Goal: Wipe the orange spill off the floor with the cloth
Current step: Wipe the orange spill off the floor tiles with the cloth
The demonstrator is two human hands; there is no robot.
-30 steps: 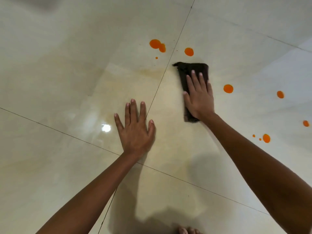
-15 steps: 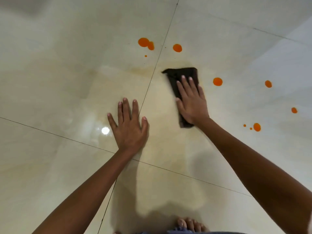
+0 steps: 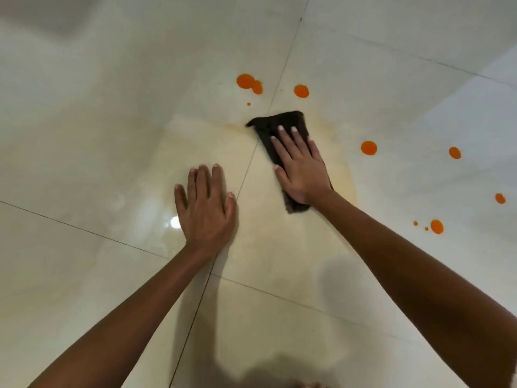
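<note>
- Right hand (image 3: 303, 170): fingers straight, palm flat, pressing the cloth (image 3: 279, 123) onto the floor (image 3: 98, 152).
- Left hand (image 3: 205, 210): fingers straight and spread, flat on the floor left of the cloth, holding nothing.
- Cloth: dark; its long axis runs away from the person, and its far edge is exposed beyond the fingertips.
- Nearest orange drop (image 3: 301, 91): just beyond the cloth's far edge.
- Joined pair (image 3: 247, 82): beyond the cloth, to its left.
- Further drops (image 3: 368, 148): right of the cloth, apart from it.
- Assessment: the right hand is nearer, so a forward push along the cloth's long axis should reach the nearest orange drop.
</note>
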